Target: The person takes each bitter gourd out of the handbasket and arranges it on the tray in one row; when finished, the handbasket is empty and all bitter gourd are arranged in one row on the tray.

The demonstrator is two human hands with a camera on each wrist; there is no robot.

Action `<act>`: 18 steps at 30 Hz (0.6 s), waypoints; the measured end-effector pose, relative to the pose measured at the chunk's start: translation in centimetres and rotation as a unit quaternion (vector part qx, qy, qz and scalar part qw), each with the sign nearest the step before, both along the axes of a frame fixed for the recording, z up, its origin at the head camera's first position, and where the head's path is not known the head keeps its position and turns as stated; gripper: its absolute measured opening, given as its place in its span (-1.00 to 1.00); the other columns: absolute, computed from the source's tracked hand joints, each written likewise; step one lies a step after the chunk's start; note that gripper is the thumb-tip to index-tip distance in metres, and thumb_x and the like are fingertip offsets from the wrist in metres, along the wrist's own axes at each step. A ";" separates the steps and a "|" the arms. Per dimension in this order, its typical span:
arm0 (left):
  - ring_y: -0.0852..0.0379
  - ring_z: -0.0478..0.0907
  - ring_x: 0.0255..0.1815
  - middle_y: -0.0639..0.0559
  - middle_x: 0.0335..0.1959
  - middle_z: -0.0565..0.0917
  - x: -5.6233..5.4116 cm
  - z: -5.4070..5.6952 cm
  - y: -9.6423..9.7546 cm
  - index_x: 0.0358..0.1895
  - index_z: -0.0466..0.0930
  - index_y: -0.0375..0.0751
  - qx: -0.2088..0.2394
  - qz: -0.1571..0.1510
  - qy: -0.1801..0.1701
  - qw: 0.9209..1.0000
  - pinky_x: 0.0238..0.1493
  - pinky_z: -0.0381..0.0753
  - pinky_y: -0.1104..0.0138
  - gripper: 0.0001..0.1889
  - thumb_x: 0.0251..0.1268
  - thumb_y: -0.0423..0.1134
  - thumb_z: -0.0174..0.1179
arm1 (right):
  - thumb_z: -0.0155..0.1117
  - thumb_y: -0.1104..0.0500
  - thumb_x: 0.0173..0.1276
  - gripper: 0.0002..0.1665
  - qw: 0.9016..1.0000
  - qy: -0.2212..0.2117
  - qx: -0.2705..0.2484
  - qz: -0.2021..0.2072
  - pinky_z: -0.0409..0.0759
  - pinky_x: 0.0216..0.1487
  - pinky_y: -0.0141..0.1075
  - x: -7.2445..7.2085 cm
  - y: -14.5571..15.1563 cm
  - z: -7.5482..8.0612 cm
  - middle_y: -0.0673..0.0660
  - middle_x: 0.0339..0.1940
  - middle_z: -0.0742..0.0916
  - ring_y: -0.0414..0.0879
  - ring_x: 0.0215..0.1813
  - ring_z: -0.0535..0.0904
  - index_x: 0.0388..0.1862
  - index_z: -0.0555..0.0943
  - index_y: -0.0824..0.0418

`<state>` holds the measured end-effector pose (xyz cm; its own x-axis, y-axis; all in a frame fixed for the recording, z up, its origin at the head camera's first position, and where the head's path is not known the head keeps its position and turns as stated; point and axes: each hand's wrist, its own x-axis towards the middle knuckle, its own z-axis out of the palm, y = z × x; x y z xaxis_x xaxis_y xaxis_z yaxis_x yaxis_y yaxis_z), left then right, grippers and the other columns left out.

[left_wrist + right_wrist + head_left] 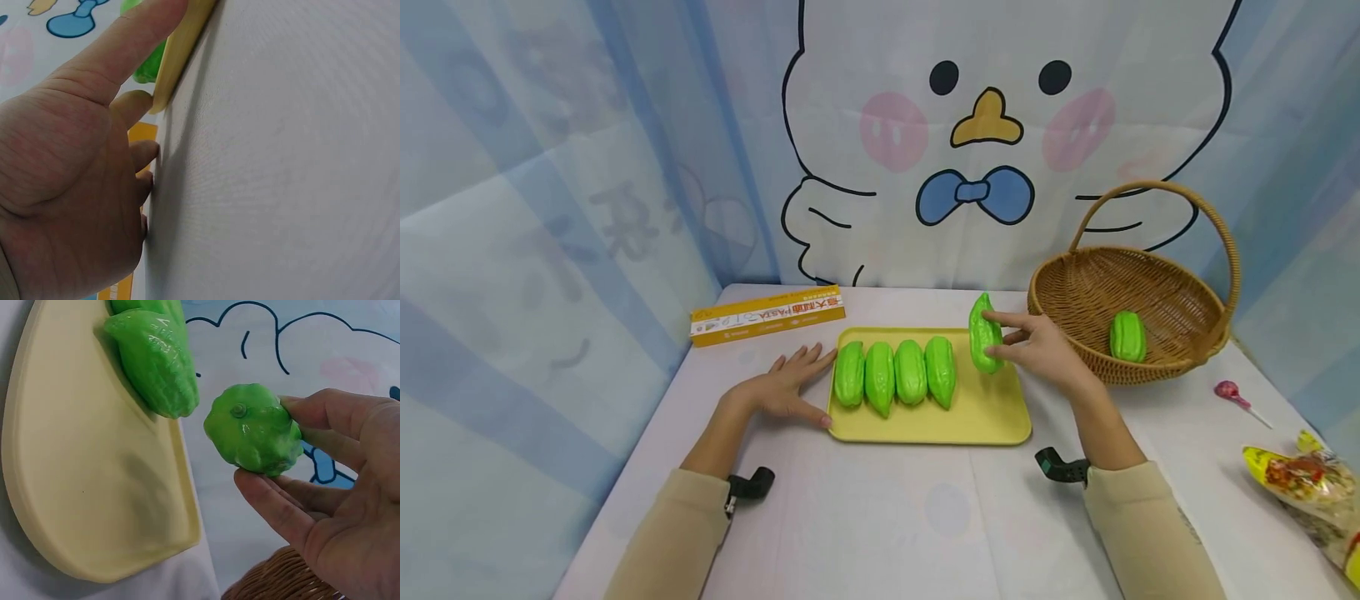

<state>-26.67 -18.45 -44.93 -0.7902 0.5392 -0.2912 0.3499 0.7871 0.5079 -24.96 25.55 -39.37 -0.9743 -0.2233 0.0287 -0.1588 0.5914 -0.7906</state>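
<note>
My right hand (1037, 343) pinches a glossy green toy bitter gourd (984, 333) between thumb and fingers, holding it above the right part of a yellow tray (917, 429). In the right wrist view the gourd's (253, 428) stem end faces the camera, and its shadow falls on the tray. Several like gourds (911, 372) lie side by side on the tray's left half. My left hand (782, 390) has its fingers spread at the tray's left edge, with the thumb at the front left corner. Nothing is gripped in it; the left wrist view shows fingertips down at the tabletop.
A wicker basket (1157, 275) with a tall handle stands at the back right, one green gourd (1127, 337) inside. At the back left lies a yellow pasta box (767, 315). A lollipop (1228, 390) and a food bag (1311, 492) are at the right edge.
</note>
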 end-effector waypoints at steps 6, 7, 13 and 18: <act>-0.25 -0.42 0.76 -0.18 0.76 -0.25 0.1 0.1 0.1 0.74 -0.20 0.13 -0.003 0.002 -0.001 1.000 0.66 -0.44 -0.25 0.33 0.00 0.41 0.47 | 0.50 0.09 0.37 -0.26 1.000 -0.016 0.010 0.022 0.58 -0.11 -0.23 -0.5 -0.2 -1.2 0.25 0.44 0.58 0.13 0.11 0.58 0.51 0.52 0.05; -0.26 -0.41 0.76 -0.19 0.76 -0.25 0.0 0.1 0.1 0.74 -0.20 0.13 -0.003 0.002 -0.001 1.000 0.66 -0.44 -0.25 0.33 0.00 0.41 0.47 | 0.50 0.10 0.37 -0.26 0.999 -0.020 0.013 0.025 0.58 -0.12 -0.24 -0.5 -0.3 -1.4 0.26 0.43 0.58 0.13 0.09 0.58 0.51 0.51 0.05; -0.25 -0.41 0.76 -0.18 0.76 -0.25 0.1 0.1 0.1 0.74 -0.20 0.13 -0.004 0.001 0.001 1.000 0.66 -0.44 -0.25 0.33 0.00 0.41 0.47 | 0.47 0.09 0.40 -0.25 0.999 -0.039 0.024 0.030 0.60 -0.12 -0.23 -0.7 -0.4 -2.1 0.28 0.40 0.59 0.08 0.05 0.61 0.54 0.48 0.07; -0.25 -0.42 0.76 -0.18 0.76 -0.25 0.1 0.2 0.2 0.74 -0.20 0.12 -0.002 0.000 0.000 1.000 0.67 -0.44 -0.25 0.33 0.00 0.40 0.47 | 0.47 0.08 0.39 -0.25 0.998 -0.050 0.024 0.031 0.66 -0.02 -0.13 -0.6 -0.5 -2.2 0.29 0.41 0.59 0.10 0.11 0.64 0.54 0.48 0.08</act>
<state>-26.58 -18.28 -44.73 -0.7902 0.5377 -0.2941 0.3495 0.7895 0.5045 -25.52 25.02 -41.52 -0.9562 -0.2817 -0.0794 -0.1183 0.6201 -0.7755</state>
